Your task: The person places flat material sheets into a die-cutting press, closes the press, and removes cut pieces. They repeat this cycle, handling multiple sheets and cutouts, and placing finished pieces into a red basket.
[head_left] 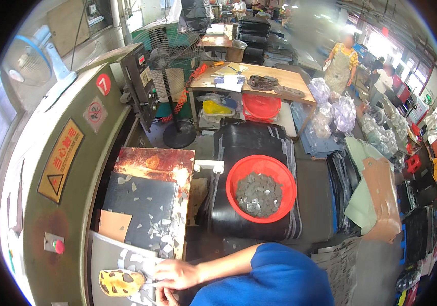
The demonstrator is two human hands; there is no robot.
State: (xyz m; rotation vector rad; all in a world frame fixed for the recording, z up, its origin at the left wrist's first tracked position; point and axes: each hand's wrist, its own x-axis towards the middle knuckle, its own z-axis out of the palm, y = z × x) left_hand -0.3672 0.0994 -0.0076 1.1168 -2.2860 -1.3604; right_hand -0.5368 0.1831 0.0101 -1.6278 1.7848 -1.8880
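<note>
A yellow cutting die (121, 282) with dark openings lies on a grey sheet (107, 256) full of cut-out holes, at the bottom left on the press bed. My right hand (176, 273) reaches in from a blue sleeve and rests on the sheet just right of the die, fingers stretched toward it. Only a part of my left hand (164, 296) shows at the lower edge, just below the right hand, touching the same sheet. Its grip is hidden.
A green press (63, 168) with a red button (58, 246) stands at left. Its dark cutting board (142, 209) carries scattered grey scraps. A red basket (261, 188) of grey cut pieces sits on black sheet stacks. Behind are a fan (170, 51), a wooden table (285, 79) and a person in an apron (342, 64).
</note>
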